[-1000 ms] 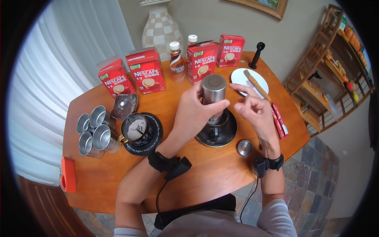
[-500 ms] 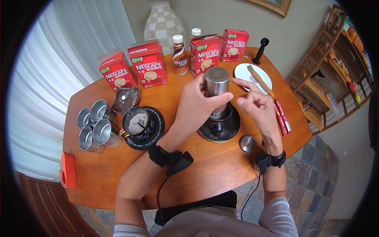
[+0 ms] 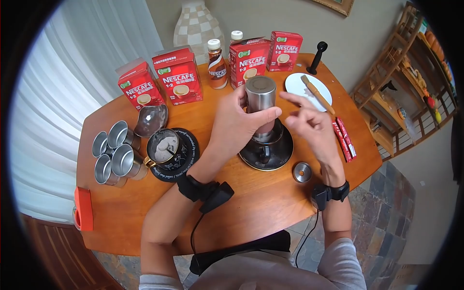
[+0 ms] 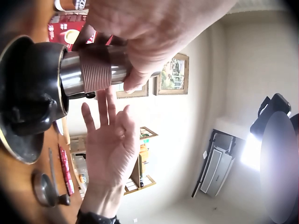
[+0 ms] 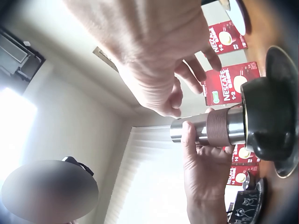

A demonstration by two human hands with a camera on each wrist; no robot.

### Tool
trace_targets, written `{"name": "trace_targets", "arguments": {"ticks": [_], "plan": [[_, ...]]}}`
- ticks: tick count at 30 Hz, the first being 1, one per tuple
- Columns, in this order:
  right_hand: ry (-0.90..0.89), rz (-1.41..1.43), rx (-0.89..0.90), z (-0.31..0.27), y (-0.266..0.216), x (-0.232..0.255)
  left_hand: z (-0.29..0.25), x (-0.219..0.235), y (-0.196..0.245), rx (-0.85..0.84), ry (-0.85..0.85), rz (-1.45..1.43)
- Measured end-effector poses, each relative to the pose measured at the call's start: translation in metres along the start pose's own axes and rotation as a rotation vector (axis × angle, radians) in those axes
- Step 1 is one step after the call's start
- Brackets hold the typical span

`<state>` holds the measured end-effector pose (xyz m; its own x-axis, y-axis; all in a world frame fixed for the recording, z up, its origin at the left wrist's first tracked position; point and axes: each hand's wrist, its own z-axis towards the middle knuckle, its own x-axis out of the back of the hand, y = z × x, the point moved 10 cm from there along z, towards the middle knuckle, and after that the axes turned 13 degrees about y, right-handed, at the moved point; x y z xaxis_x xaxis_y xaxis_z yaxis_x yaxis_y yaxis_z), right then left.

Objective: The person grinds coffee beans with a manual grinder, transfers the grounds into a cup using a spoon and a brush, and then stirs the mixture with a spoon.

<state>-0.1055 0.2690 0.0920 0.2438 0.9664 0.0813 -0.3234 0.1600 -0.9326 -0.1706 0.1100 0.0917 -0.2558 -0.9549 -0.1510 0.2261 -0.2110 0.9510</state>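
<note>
My left hand (image 3: 232,121) grips a steel hand coffee grinder body (image 3: 261,99) with a brown ribbed sleeve (image 5: 217,127), thumb across its side. The cylinder stands upright, its lower end at the mouth of a black cup (image 5: 268,119) with a gilt rim. Under the cup lies a black saucer (image 3: 284,157). My right hand (image 3: 311,128) hovers just right of the cylinder, holding nothing, index finger stretched towards it and the other fingers loosely bent. A round metal lid (image 3: 302,172) lies on the table below that hand; its crank and knob show in the left wrist view.
Left on the table (image 3: 222,208) stand several steel cups (image 3: 126,159) and a black cup of grey-white powder (image 3: 164,145). Red Nescafe boxes (image 3: 179,79) and bottles (image 3: 217,67) line the back. A brush (image 3: 316,94) lies across a white plate (image 3: 292,87), with red sachets (image 3: 344,140) nearby.
The head view has shifted slightly. My left hand keeps its grip on the grinder body over the cup, and my right hand still hovers beside it, its fingertips slightly blurred.
</note>
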Motion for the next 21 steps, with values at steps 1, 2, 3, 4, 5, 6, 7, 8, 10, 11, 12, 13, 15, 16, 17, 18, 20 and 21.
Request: {"name": "trace_targets", "arguments": {"ticks": [1, 2, 3, 4, 5, 6, 7, 8, 10, 11, 12, 13, 15, 16, 17, 18, 20, 21], "plan": [[-0.027, -0.053, 0.024, -0.004, 0.001, -0.014, 0.0, -0.002, -0.001, 0.002, -0.008, -0.002], [-0.053, -0.106, 0.045, -0.007, 0.001, -0.023, -0.001, -0.003, 0.0, 0.001, -0.013, -0.004], [-0.036, -0.16, 0.056, -0.008, -0.001, -0.02, -0.001, -0.002, 0.002, 0.0, -0.018, -0.008], [-0.016, -0.098, 0.029, -0.006, -0.002, -0.012, -0.001, -0.001, 0.004, -0.003, -0.018, -0.012], [0.001, -0.036, 0.001, -0.002, -0.001, -0.001, -0.001, 0.0, 0.006, -0.007, -0.005, -0.004], [0.018, 0.028, -0.026, 0.001, 0.0, 0.007, 0.0, 0.001, 0.007, -0.013, 0.008, 0.005], [0.013, 0.017, 0.003, 0.002, 0.0, 0.008, 0.0, 0.001, 0.008, -0.017, 0.018, 0.014], [0.004, -0.029, 0.014, 0.0, 0.0, 0.001, -0.001, -0.001, 0.007, -0.019, 0.011, 0.006], [-0.005, -0.123, 0.036, -0.007, -0.003, -0.018, -0.004, -0.006, 0.003, -0.024, -0.012, -0.011], [0.041, -0.192, 0.083, -0.006, -0.01, -0.012, -0.003, -0.006, 0.004, -0.025, -0.013, -0.023], [0.055, -0.125, 0.066, -0.004, -0.01, -0.005, -0.002, -0.005, 0.006, -0.026, -0.011, -0.035], [0.067, -0.057, 0.05, 0.0, -0.009, 0.006, -0.001, -0.003, 0.007, -0.029, -0.008, -0.046], [0.044, -0.04, 0.066, 0.002, -0.009, 0.007, -0.002, -0.004, 0.007, -0.036, 0.002, -0.056], [0.008, -0.065, 0.071, -0.003, -0.007, -0.004, -0.002, -0.005, 0.007, -0.039, 0.003, -0.061], [0.012, -0.121, 0.07, -0.005, -0.009, -0.01, -0.003, -0.005, 0.007, -0.035, 0.001, -0.058], [0.014, -0.177, 0.069, -0.007, -0.01, -0.013, -0.003, -0.004, 0.007, -0.031, 0.001, -0.056], [0.014, -0.064, 0.008, -0.001, -0.005, 0.005, -0.003, -0.002, 0.008, -0.029, 0.013, -0.05], [0.009, -0.055, 0.03, -0.001, -0.005, 0.005, -0.003, -0.002, 0.01, -0.034, 0.021, -0.046]]}}
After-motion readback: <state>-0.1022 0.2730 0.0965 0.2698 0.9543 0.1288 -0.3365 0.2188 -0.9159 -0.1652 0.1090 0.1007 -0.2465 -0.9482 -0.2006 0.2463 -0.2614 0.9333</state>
